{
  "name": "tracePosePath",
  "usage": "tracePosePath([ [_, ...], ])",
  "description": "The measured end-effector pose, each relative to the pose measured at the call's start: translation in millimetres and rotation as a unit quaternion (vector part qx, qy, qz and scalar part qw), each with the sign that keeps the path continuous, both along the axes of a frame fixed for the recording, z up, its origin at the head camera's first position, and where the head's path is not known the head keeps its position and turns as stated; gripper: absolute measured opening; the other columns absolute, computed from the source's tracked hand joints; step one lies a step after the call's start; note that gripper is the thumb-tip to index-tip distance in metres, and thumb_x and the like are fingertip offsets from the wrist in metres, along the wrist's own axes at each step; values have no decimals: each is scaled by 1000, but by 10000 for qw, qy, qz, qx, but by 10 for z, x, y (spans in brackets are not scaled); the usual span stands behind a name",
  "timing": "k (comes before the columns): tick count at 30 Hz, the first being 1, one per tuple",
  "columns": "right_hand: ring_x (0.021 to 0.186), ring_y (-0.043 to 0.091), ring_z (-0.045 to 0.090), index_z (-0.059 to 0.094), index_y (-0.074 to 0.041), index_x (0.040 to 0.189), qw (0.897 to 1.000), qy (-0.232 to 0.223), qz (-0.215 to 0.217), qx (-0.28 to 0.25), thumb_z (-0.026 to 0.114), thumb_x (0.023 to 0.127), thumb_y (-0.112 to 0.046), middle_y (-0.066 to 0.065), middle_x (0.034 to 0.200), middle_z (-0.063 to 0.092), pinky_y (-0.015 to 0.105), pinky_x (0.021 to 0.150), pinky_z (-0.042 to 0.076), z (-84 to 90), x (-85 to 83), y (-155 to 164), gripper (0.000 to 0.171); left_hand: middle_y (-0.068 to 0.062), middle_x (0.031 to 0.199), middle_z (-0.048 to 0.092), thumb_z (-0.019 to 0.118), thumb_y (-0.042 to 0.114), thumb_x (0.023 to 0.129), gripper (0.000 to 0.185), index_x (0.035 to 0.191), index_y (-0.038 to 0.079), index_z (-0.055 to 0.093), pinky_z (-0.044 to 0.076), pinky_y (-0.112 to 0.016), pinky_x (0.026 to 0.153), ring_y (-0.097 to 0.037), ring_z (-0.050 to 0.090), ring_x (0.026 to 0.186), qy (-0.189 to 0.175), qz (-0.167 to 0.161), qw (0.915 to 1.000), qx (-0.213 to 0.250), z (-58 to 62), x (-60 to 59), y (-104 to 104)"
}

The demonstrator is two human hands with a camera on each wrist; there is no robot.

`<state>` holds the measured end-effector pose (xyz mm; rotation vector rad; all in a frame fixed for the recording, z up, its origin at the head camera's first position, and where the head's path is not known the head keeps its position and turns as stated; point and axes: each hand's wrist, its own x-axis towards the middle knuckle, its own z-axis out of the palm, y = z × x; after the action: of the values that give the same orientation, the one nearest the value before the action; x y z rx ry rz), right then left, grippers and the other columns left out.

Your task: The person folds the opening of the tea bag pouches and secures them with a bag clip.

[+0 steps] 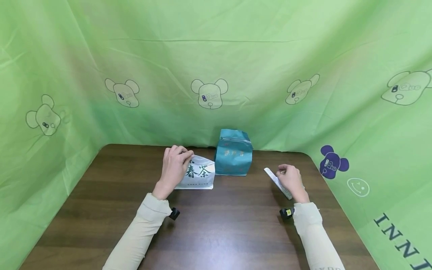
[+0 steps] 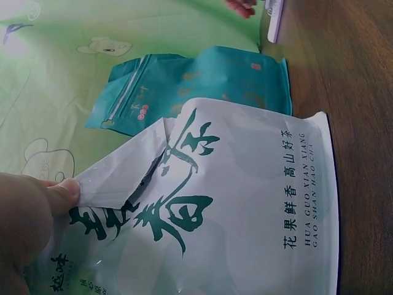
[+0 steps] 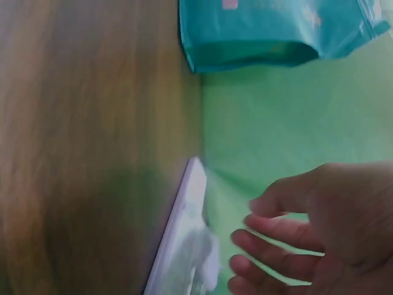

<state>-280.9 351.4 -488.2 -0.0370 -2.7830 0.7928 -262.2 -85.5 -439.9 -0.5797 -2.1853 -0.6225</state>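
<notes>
While green cloth [image 1: 216, 56] walls the desk [image 1: 216, 225], a teal bag [image 1: 233, 157] stands at its back edge. Just left of it, the white bag [image 1: 199, 174], lettered in green, is pinched at its opened top by the left hand [image 1: 174, 167]. Right of the teal bag, the right hand [image 1: 291, 180] hovers by a white strip [image 1: 277, 183], fingers loosely curled, holding nothing.

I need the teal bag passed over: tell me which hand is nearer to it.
Left. The left hand pinches the white bag beside the teal bag; the right hand is farther, at the white strip.
</notes>
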Motion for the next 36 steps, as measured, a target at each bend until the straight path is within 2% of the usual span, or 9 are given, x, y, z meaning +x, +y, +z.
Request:
tracePosePath([
  [6,100,46,63,64,15,118,9957,-885,63,270,63,90,-11,34,113,66,57,86,49,-56,45,104,39,-3,86,69,76,15,91,10,98,10,82,40,-41,77,-25,59,81,-7,19,10000,-37,4,2,0],
  [12,96,43,62,59,13,127,9883,-1480,-182,314,71,88,-17,34,117,64,51,74,48,2,117,69,51,-2,85,68,76,15,91,10,98,11,82,40,-41,77,-25,58,80,-1,28,10000,-6,-5,7,-14],
  [14,93,43,62,59,13,126,9876,-1506,-225,382,73,87,-18,33,115,64,50,71,46,13,128,57,51,-2,85,68,76,15,91,10,98,11,82,40,-41,76,-25,58,80,-15,26,10000,-11,-5,4,-13],
  [21,88,43,63,63,14,116,9899,-1326,-221,452,73,84,-16,32,104,67,52,74,47,-2,130,48,45,-2,85,67,77,16,91,10,97,11,82,40,-41,77,-25,58,80,-60,1,10000,6,-12,10,-10],
  [31,89,41,62,63,12,115,9909,-1279,-310,270,75,82,-16,29,104,67,45,69,43,-12,123,55,45,-3,86,68,75,16,92,10,98,12,82,40,-41,78,-26,58,80,-110,36,9999,5,-4,-7,-8],
  [36,94,44,61,61,14,117,9904,-1345,-260,173,78,80,-15,32,109,65,48,75,46,32,125,49,50,-3,86,68,75,17,92,10,98,12,82,40,-42,78,-26,57,80,-149,46,9999,-4,-7,-16,-9],
])
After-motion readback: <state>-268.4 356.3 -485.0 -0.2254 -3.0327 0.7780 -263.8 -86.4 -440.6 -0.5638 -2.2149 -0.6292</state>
